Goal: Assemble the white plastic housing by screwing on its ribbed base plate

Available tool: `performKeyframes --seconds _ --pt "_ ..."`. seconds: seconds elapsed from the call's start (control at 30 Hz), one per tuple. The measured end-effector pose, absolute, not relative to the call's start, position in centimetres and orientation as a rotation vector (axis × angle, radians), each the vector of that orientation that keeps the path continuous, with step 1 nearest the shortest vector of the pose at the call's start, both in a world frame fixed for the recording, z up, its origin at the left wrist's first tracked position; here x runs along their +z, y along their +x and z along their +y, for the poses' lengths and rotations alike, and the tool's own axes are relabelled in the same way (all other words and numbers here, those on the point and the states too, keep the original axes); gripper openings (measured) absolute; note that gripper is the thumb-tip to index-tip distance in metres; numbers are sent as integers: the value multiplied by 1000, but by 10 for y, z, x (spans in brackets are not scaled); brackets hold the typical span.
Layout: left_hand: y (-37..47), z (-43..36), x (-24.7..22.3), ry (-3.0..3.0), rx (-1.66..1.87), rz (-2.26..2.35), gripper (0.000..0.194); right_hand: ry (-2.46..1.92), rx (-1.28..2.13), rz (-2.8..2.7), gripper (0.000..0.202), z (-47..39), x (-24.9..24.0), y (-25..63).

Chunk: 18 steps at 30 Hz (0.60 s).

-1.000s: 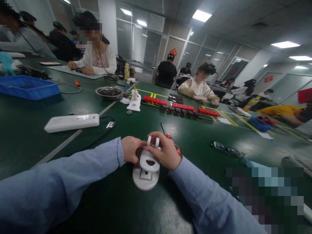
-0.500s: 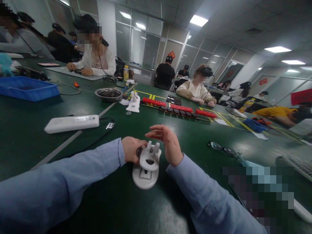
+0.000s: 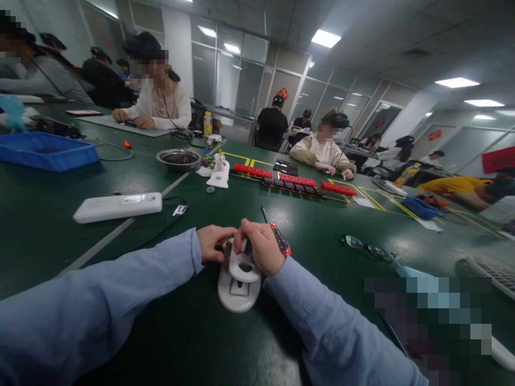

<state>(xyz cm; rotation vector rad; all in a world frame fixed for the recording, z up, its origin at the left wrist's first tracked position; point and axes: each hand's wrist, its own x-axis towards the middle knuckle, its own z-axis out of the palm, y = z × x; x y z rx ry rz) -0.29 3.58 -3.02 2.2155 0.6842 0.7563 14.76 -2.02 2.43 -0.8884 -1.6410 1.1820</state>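
A white plastic part (image 3: 238, 296) with a rounded base and a raised ring lies on the green table (image 3: 181, 327) in front of me. My left hand (image 3: 214, 243) is at its upper left side, fingers bent and reaching the part's top; what they hold, if anything, is hidden. My right hand (image 3: 259, 244) is closed over the part's upper prongs, its fingertips curled and partly hidden. Just beyond my right hand lies a screwdriver (image 3: 280, 238) with a red and black handle.
A white power bank-like block (image 3: 118, 208) lies left, with a metal bowl (image 3: 179, 158) and blue tray (image 3: 48, 151) beyond. Another white part (image 3: 219, 172) and red strips (image 3: 298, 180) stand farther back. Glasses (image 3: 366, 246) lie right. People sit across the table.
My right hand has moved left and down onto the white part, its fingers going from spread to closed. The screwdriver behind it has come into view.
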Motion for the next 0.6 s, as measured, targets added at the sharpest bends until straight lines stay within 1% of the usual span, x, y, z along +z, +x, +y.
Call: performKeyframes --seconds 0.03,0.1,0.17,0.23,0.33,0.43,0.5,0.6 --pt "-4 39 -29 2021 891 674 81 -889 1155 -1656 46 -20 26 149" --pt "-4 41 -16 1532 1117 673 85 -855 1029 -1647 42 -22 32 154" --pt "-2 35 10 1077 1204 626 82 -839 797 -1620 35 -28 45 159" --pt "3 19 42 794 1183 531 79 -860 507 -1667 25 -39 63 163" --pt "16 -16 86 639 1032 415 69 -831 38 -1886 10 -62 87 162" --pt "30 -44 107 551 936 462 64 -804 -315 -2037 16 -79 96 156" --pt "37 -55 110 519 916 515 61 -854 -415 -2089 22 -83 95 153" --pt "39 -61 109 512 932 577 57 -866 -415 -2127 22 -83 90 150"
